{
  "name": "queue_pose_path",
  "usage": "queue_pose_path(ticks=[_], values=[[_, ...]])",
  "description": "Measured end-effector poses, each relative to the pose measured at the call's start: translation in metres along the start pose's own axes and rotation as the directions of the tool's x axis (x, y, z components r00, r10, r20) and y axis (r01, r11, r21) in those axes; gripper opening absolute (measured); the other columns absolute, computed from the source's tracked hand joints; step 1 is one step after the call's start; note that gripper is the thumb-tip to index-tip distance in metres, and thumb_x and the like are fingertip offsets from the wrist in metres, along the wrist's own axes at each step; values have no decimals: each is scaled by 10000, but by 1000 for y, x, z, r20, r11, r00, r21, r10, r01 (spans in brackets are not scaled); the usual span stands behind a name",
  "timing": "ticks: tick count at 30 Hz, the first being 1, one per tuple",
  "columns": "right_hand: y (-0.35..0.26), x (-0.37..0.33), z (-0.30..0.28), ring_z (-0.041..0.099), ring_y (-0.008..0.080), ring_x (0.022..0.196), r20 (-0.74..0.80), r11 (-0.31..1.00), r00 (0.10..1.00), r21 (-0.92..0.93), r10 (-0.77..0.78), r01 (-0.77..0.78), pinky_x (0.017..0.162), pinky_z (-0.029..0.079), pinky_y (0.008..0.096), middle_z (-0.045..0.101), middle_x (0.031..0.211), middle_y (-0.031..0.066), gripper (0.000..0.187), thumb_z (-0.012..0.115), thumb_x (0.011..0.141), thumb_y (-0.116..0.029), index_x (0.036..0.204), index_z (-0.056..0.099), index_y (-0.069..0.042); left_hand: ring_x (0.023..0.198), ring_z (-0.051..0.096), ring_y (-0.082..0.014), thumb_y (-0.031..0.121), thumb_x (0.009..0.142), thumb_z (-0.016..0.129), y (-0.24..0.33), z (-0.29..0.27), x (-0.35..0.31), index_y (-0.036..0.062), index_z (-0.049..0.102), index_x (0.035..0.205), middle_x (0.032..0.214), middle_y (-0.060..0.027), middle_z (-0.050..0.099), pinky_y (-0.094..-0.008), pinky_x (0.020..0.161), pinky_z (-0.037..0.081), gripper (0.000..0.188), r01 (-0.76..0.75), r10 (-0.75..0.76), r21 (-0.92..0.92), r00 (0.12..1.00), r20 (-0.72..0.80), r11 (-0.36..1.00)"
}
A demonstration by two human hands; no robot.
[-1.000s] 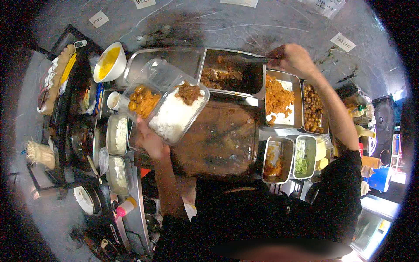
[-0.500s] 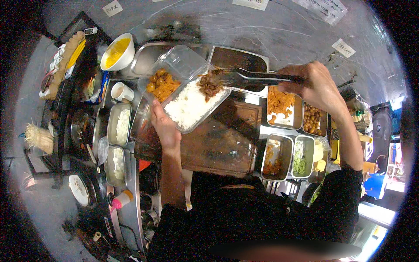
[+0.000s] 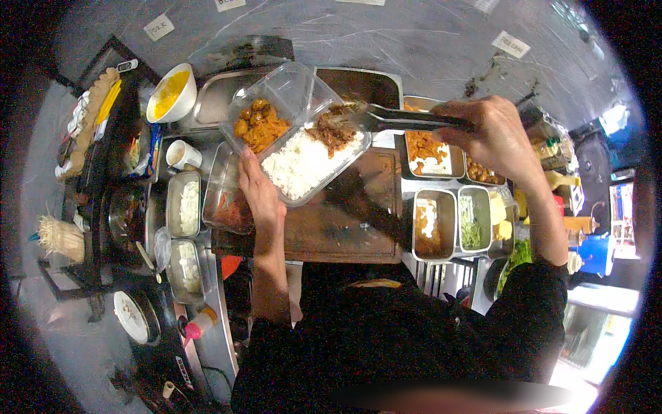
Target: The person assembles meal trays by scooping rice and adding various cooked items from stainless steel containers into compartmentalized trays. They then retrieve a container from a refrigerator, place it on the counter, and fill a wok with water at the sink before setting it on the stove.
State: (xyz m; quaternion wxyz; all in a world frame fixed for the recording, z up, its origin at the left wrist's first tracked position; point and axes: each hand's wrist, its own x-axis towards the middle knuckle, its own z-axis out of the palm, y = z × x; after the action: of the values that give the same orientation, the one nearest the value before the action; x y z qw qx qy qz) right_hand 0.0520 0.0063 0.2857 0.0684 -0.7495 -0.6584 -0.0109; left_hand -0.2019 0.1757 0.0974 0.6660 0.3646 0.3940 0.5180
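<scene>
Left forearm comes up near vertical from the lower edge; left hand grips the clear box at its near-left side, part of the grip hidden. Box sits tilted in view above the cutting board, rice and orange food in separate compartments. Right elbow bent, forearm angling up-left; right hand is closed round black tongs, held near level, tips at the brown meat on the rice.
</scene>
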Motion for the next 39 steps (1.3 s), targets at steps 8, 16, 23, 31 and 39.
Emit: queue_pose_path(ticks=[8, 16, 23, 31, 39], values=[[-29, -38, -13, 626, 314, 634, -30, 997, 997, 22, 68, -68, 608, 476, 390, 642, 709, 164, 279, 713, 699, -203, 934, 699, -55, 1039, 583, -231, 388, 969, 425, 0, -8, 4, 0, 405, 1288, 1203, -136, 528, -345, 867, 504, 503, 46, -41, -51, 994, 101, 998], [-26, -20, -19, 658, 296, 708, 32, 984, 985, 52, 167, -169, 649, 494, 376, 669, 759, 146, 258, 692, 737, -227, 943, 701, -70, 1027, 593, -225, 383, 969, 430, -2, -28, 7, -11, 437, 1268, 1189, -124, 547, -339, 868, 499, 495, 121, -115, -75, 990, 79, 990], [38, 84, 76, 673, 319, 831, 141, 918, 947, -320, 289, -233, 709, 545, 455, 692, 860, 136, 344, 694, 718, -380, 904, 710, -91, 1161, 489, -220, 388, 979, 400, -6, -117, 26, -31, 449, 1281, 1265, -142, 495, -348, 1001, 385, 519, -375, 347, 224, 925, 156, 900], [55, 142, 182, 670, 282, 871, 443, 922, 876, -388, 189, -2, 716, 538, 409, 695, 907, 116, 253, 690, 664, -259, 864, 711, -104, 1130, 518, -255, 423, 985, 355, 45, -96, -9, -32, 378, 1325, 1275, -162, 484, -381, 972, 421, 569, 49, -45, 54, 996, -71, 997], [75, 126, 132, 675, 314, 849, 172, 943, 962, -293, 213, -156, 717, 547, 438, 691, 889, 145, 316, 727, 683, -350, 882, 717, -105, 1107, 528, -248, 379, 987, 359, 30, -97, -9, -37, 417, 1299, 1219, -166, 522, -363, 961, 419, 524, 60, -54, 80, 995, -81, 995]])
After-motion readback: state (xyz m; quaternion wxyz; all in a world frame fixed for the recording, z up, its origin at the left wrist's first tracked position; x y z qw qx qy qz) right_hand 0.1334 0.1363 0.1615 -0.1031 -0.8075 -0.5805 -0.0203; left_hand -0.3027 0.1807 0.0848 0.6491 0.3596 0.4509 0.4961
